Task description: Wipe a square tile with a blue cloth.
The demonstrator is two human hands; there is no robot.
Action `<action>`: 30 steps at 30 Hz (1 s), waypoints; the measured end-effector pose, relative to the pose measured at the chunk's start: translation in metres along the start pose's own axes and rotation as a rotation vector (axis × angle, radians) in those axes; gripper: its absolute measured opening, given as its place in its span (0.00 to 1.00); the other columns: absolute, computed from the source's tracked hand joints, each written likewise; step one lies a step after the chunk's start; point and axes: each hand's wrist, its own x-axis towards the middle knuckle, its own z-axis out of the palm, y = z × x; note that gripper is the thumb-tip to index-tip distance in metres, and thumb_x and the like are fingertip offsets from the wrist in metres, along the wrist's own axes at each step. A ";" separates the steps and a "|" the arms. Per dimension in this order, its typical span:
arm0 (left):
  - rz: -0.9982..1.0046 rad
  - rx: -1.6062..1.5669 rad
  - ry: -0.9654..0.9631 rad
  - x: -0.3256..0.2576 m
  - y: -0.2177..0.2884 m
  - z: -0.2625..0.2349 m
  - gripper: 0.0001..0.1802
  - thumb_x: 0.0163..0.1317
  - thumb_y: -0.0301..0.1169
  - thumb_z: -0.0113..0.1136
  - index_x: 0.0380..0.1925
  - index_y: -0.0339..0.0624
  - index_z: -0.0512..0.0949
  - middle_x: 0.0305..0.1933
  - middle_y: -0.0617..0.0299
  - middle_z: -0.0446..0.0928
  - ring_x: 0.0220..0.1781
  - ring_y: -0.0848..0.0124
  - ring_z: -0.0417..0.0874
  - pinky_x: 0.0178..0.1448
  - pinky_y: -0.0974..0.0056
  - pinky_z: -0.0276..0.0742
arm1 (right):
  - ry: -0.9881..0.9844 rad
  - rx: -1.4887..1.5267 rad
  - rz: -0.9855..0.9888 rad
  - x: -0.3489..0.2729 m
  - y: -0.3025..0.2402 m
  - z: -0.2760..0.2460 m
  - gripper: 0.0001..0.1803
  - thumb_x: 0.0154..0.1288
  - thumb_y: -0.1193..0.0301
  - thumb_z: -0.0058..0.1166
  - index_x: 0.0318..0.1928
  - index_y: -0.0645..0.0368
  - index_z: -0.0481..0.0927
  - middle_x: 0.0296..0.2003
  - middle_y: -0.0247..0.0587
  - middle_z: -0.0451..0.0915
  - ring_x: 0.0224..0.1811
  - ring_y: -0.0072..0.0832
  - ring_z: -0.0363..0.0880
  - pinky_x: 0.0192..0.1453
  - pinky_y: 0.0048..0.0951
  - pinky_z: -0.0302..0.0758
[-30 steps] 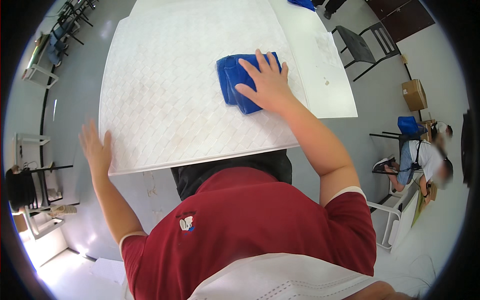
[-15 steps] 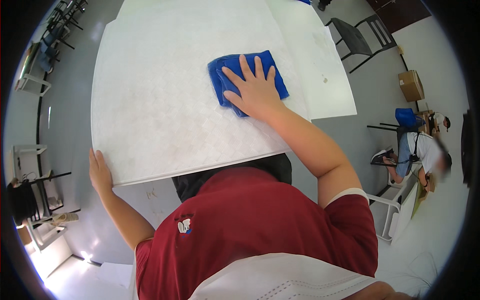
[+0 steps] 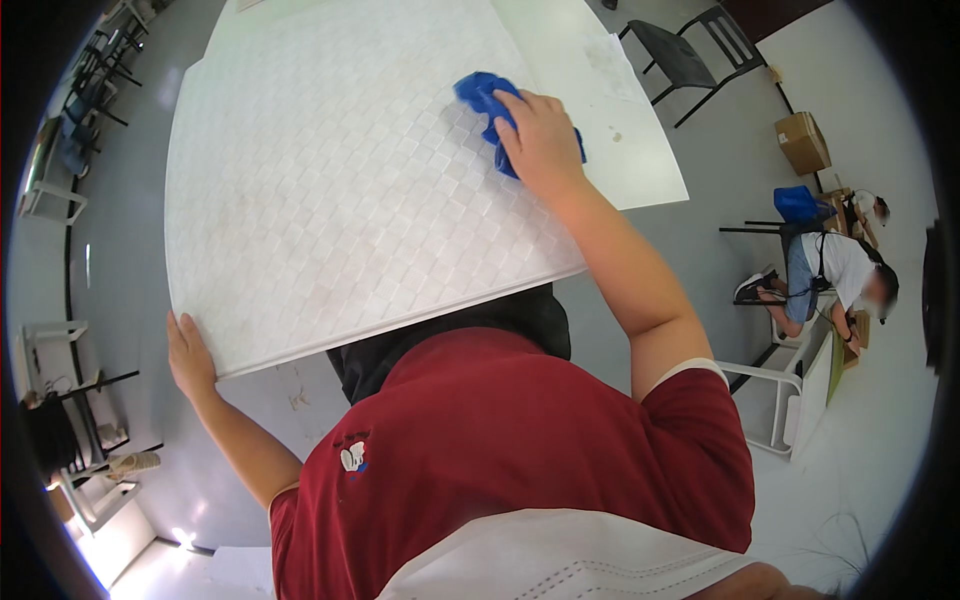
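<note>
A white panel with a woven-look pattern (image 3: pixel 330 190) lies in front of me, its near edge close to my body. My right hand (image 3: pixel 545 140) has its fingers curled over a bunched blue cloth (image 3: pixel 490 92) near the panel's right side. Part of the cloth is hidden beneath that hand. At the panel's near left corner, my left hand (image 3: pixel 190 355) rests against the side edge, fingers fairly straight and thumb by the rim.
A white tabletop (image 3: pixel 640 160) extends beyond the panel on the right. Farther right are a black chair (image 3: pixel 680 55), a cardboard box (image 3: pixel 803 143) and a seated person (image 3: pixel 845 270) by a blue bag (image 3: pixel 797 204). White-framed furniture (image 3: pixel 60 200) and more chairs stand along the left.
My right hand has gone from lying spread on the flat folded cloth to gripping it, so the cloth is now crumpled. My left hand stays at the corner. The whole view has shifted slightly.
</note>
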 end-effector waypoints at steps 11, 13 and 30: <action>0.020 0.029 0.013 -0.007 0.005 -0.001 0.32 0.71 0.51 0.39 0.65 0.40 0.66 0.65 0.49 0.69 0.67 0.52 0.68 0.68 0.57 0.63 | -0.441 -0.246 0.282 -0.011 0.016 0.008 0.31 0.71 0.50 0.38 0.72 0.43 0.56 0.73 0.53 0.49 0.72 0.55 0.51 0.70 0.54 0.54; -0.019 0.031 0.009 -0.010 0.011 -0.004 0.32 0.71 0.51 0.39 0.65 0.40 0.66 0.66 0.50 0.68 0.67 0.53 0.68 0.68 0.58 0.62 | -0.423 -0.234 0.267 -0.010 0.016 0.008 0.32 0.71 0.50 0.39 0.71 0.43 0.56 0.72 0.53 0.49 0.71 0.56 0.52 0.69 0.56 0.55; 0.027 0.000 0.017 -0.005 0.001 0.001 0.33 0.71 0.52 0.39 0.65 0.39 0.66 0.66 0.48 0.68 0.67 0.52 0.68 0.68 0.58 0.62 | -0.276 0.151 -0.104 -0.028 0.007 -0.010 0.28 0.63 0.61 0.55 0.62 0.55 0.70 0.66 0.48 0.64 0.63 0.47 0.62 0.65 0.47 0.62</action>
